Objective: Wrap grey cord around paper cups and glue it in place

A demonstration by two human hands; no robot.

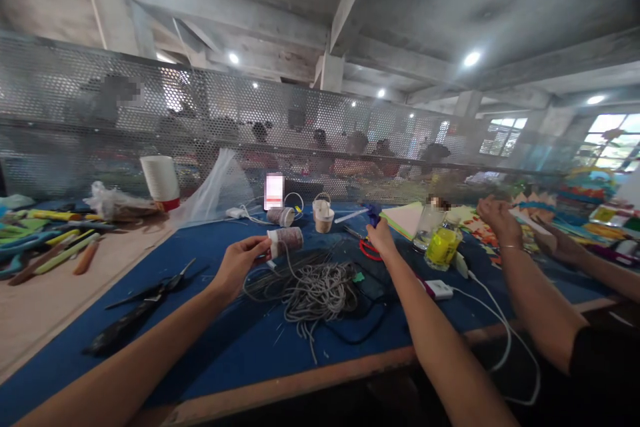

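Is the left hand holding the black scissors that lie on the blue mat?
No, the left hand holds a cup wrapped in cord; the black scissors lie untouched.

Matt blue cloth table cover [235,340]

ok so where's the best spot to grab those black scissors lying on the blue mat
Probably by the dark handle end of the scissors, coming from above on the near left side. They lie flat with the blades pointing up and right toward the left hand, so the handles sit nearest the table edge, away from the sharp tips.
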